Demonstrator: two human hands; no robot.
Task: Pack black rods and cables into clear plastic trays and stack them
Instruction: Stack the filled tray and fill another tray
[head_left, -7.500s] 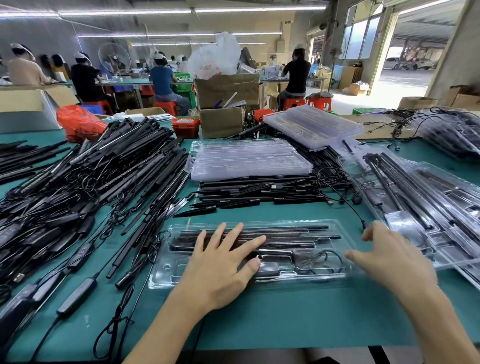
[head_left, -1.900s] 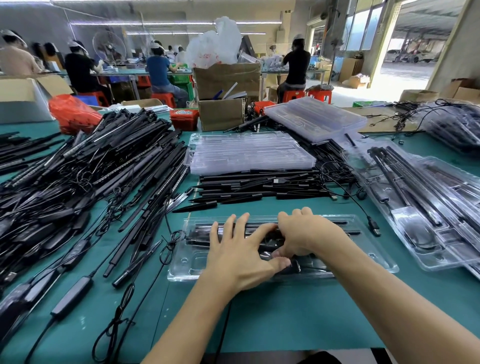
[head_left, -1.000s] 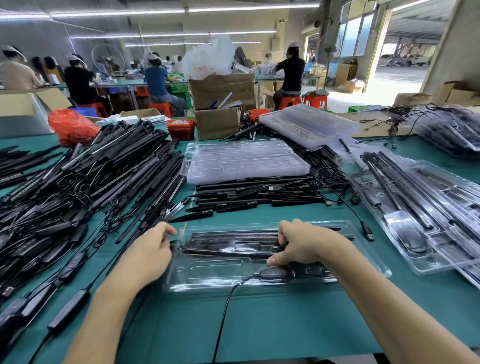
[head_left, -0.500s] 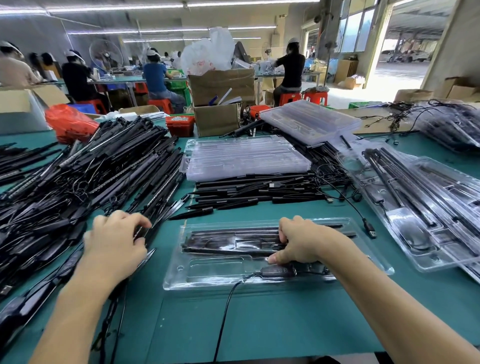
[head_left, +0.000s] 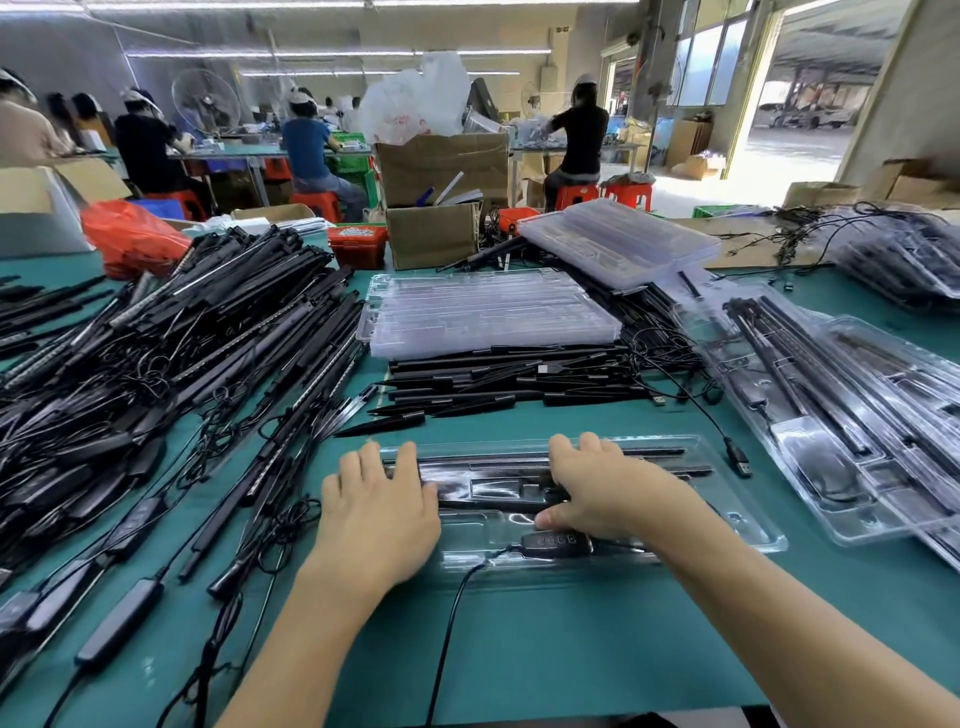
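A clear plastic tray (head_left: 727, 525) lies on the green table right in front of me, with black rods (head_left: 660, 470) in its long slots. A black controller (head_left: 556, 540) sits in the near slot, and its cable (head_left: 447, 618) trails off toward the table's front edge. My left hand (head_left: 379, 514) lies flat on the tray's left end, fingers straight. My right hand (head_left: 602, 483) arches over the tray's middle. Its fingertips press on the rods and its thumb lies just above the controller.
A big heap of black rods and cables (head_left: 156, 364) fills the left. Behind the tray lie a row of rods (head_left: 493, 384) and two stacks of empty trays (head_left: 488, 312). Filled trays (head_left: 841, 415) are at the right. Cardboard boxes (head_left: 431, 234) and people stand at the back.
My left hand has come back from the heap at the left and now lies on the tray's left end. My right hand has stayed on the tray's middle.
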